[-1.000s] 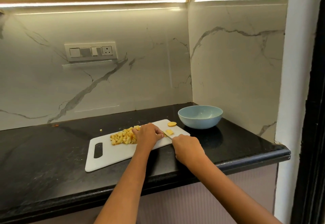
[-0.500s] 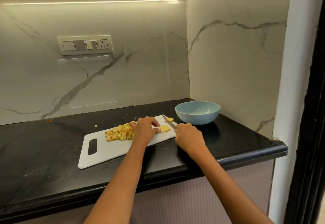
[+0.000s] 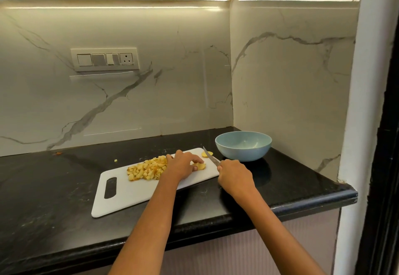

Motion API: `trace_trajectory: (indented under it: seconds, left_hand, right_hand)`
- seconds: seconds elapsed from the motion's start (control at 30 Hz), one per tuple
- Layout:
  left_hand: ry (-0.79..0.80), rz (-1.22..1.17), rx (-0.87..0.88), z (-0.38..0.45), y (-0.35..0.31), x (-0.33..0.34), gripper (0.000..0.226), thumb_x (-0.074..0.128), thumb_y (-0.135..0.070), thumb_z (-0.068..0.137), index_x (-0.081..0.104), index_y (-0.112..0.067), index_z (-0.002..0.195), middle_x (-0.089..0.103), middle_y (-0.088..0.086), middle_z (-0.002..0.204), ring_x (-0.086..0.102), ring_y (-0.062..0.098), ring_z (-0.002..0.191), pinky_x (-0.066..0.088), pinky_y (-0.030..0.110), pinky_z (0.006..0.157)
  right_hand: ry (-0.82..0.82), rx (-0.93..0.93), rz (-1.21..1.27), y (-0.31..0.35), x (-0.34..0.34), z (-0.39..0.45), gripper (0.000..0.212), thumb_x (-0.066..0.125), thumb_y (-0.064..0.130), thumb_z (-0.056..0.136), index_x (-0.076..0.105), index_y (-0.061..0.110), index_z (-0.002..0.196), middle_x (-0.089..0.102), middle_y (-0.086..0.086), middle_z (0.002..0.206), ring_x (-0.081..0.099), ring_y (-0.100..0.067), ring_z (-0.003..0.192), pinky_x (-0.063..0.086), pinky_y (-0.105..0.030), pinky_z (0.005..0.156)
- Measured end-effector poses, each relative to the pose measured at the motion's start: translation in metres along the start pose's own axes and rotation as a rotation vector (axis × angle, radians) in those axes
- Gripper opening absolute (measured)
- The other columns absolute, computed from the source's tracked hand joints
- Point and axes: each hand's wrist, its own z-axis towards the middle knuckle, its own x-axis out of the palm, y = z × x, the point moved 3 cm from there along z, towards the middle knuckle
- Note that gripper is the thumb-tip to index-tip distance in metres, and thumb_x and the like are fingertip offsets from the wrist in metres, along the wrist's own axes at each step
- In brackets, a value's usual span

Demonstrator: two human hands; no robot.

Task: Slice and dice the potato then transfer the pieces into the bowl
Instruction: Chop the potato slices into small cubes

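Diced potato point(image 3: 148, 169): heap of small yellow cubes, some with orange-brown edges, on the middle of the white cutting board point(image 3: 133, 190). Potato slice point(image 3: 199, 165): pale yellow, flat on the board right of the heap. Second slice point(image 3: 205, 154): at the board's far right corner, partly behind the knife blade. Stray piece point(image 3: 116, 160): on the black desk, beyond the board. Bowl point(image 3: 243, 146): light blue, round, upright, just right of the board, no pieces inside.

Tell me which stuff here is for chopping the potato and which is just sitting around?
For the job: knife, potato slice, spare slice, diced pile, cutting board, blue bowl.

Just there: switch panel, stray scrap, orange bit on the counter.
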Motion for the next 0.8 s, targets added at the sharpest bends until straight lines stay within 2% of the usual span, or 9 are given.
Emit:
trace_trajectory:
  seconds: [0.07,0.23,0.4,0.63,0.8]
  left_hand:
    - [-0.017,0.033,-0.013,-0.002,0.0,-0.001,0.031,0.048,-0.025,0.096,0.055,-0.034,0.126,0.048,0.0,0.138,0.028,0.023,0.134,0.013,0.053,0.112]
    - [-0.035,0.184,-0.076,-0.005,-0.004,-0.002,0.032,0.044,-0.033,0.097,0.054,-0.03,0.128,0.051,0.001,0.133,0.034,0.022,0.129,0.019,0.05,0.111]
    - [-0.065,0.316,-0.119,-0.009,-0.014,0.002,0.033,0.04,-0.042,0.096,0.061,-0.028,0.118,0.055,0.002,0.125,0.04,0.022,0.121,0.025,0.046,0.104]
    - [-0.045,0.112,-0.105,-0.016,-0.007,0.001,0.036,0.043,-0.043,0.096,0.06,-0.024,0.121,0.051,0.001,0.134,0.036,0.023,0.129,0.016,0.05,0.108]
    - [-0.046,0.019,-0.08,-0.017,0.0,0.003,0.029,0.046,-0.035,0.096,0.062,-0.028,0.118,0.055,-0.002,0.132,0.037,0.021,0.128,0.016,0.05,0.109]
  right_hand:
    - [0.026,-0.016,-0.028,0.002,-0.001,-0.004,0.023,0.044,0.023,0.099,0.057,0.01,0.113,0.061,-0.007,0.106,0.058,-0.018,0.086,0.038,-0.026,0.065]
    - [0.01,-0.039,-0.079,0.004,-0.002,-0.01,0.022,0.044,0.023,0.098,0.056,0.011,0.113,0.06,-0.006,0.103,0.051,-0.015,0.077,0.037,-0.026,0.064]
    - [0.0,-0.068,-0.157,0.012,0.0,-0.011,0.025,0.047,0.018,0.097,0.054,0.009,0.12,0.06,-0.009,0.109,0.062,-0.019,0.092,0.044,-0.026,0.071]
    - [-0.028,-0.121,-0.235,0.016,0.0,-0.016,0.027,0.046,0.015,0.098,0.051,0.008,0.123,0.059,-0.01,0.114,0.062,-0.021,0.097,0.045,-0.026,0.074]
    - [-0.008,-0.15,-0.252,0.018,0.001,-0.015,0.027,0.047,0.02,0.098,0.052,0.012,0.123,0.058,-0.009,0.115,0.06,-0.02,0.098,0.043,-0.027,0.074]
